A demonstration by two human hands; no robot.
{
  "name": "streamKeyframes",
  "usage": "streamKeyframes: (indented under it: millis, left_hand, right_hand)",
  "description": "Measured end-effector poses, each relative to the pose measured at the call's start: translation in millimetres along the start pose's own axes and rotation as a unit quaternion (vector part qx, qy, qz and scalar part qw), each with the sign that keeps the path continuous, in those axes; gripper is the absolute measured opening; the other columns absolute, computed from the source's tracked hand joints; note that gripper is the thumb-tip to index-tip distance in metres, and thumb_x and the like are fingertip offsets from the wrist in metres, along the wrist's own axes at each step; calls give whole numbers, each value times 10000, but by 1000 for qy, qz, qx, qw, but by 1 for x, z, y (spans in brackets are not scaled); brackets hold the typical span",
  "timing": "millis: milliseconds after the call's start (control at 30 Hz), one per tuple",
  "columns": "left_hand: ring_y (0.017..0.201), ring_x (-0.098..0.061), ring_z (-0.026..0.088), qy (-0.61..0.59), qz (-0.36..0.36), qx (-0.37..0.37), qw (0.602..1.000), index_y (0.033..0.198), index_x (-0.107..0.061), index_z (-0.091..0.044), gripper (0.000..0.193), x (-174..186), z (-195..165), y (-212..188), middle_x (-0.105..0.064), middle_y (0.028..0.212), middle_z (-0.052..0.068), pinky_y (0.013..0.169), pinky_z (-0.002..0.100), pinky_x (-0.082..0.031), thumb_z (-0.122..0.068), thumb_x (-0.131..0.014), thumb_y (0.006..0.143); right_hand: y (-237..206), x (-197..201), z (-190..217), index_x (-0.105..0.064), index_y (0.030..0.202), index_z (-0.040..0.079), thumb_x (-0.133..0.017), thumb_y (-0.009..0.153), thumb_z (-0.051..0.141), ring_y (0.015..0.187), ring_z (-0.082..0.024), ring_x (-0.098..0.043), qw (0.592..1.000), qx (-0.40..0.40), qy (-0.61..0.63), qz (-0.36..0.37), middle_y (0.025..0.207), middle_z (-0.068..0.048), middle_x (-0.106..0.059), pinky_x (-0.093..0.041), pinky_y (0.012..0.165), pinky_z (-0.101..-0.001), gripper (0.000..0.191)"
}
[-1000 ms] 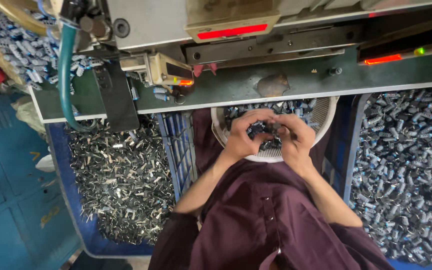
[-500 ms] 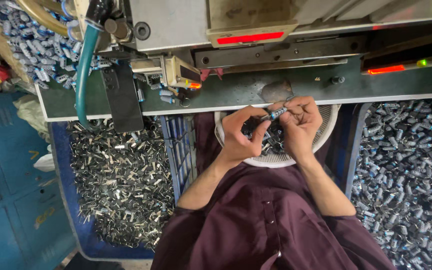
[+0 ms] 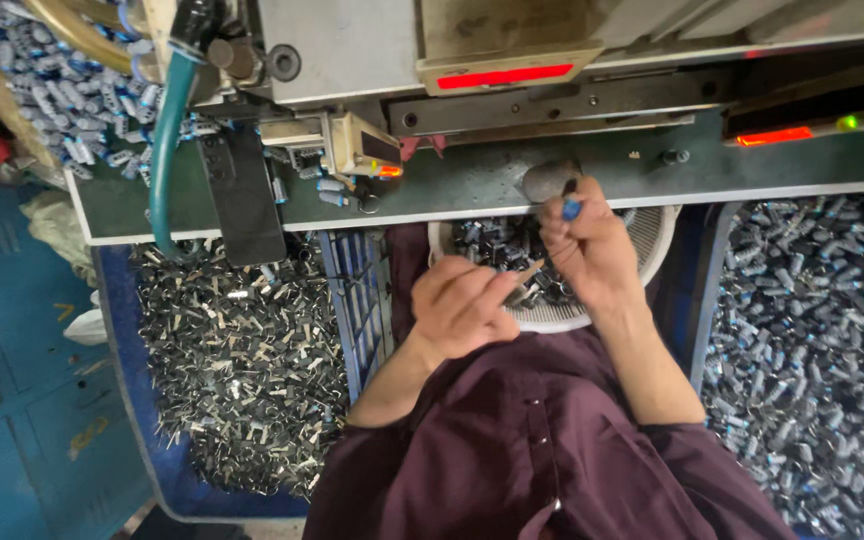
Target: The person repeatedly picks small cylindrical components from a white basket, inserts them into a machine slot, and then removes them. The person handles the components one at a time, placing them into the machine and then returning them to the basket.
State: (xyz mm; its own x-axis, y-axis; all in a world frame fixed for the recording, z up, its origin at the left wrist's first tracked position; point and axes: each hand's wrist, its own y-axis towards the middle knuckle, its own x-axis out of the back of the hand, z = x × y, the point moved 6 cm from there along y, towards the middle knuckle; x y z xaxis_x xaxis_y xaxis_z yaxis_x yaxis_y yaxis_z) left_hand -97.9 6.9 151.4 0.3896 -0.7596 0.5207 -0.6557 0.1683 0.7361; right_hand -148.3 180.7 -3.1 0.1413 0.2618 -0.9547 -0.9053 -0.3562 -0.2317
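With a blue-capped part [image 3: 571,209] pinched at the fingertips of the closed right hand [image 3: 592,250], just above the bowl [image 3: 652,240], and the left hand [image 3: 462,305] curled shut on thin leads [image 3: 524,280], parts are best fed singly, leads kept straight.
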Motion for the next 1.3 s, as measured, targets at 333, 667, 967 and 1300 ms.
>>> streamKeyframes:
  millis: [333,667,967,1300]
  left_hand:
    - [700,-637,110,-471,-30,480,739,1050,-635,10,147,-41,62,-46,-743,1095,111,649,272,-529,-132,-598,1035]
    - [840,-650,170,-514,-31,394,761,931,-614,35,416,-49,62,-70,-689,962,127,803,304,-532,-328,-544,1121]
    - [780,-635,166,-518,-53,361,774,953,-638,57,377,-44,57,-69,-675,916,108,722,280,-502,-301,-620,1069]
    - [739,-610,127,-534,-25,319,782,914,-631,25,139,-47,39,-69,-677,915,125,684,243,-512,-79,-678,994]
  right_hand:
    - [17,-119,59,-469,1155,39,-647,947,-273,1011,-245,-723,754,385,-532,22,1184,-158,-633,-622,845,-320,415]
    - [69,-170,61,-697,1003,43,-620,896,-146,888,-287,-701,391,422,-809,119,939,-99,-729,-538,779,-419,230]
    - [-11,-176,30,-703,912,65,-629,745,-133,945,-228,-733,459,477,-738,132,934,-73,-762,-556,856,-383,270]
    - [-28,-34,-32,-666,1192,-32,-706,950,142,1011,-124,-637,826,104,-549,78,1202,-98,-665,-519,877,-257,301]
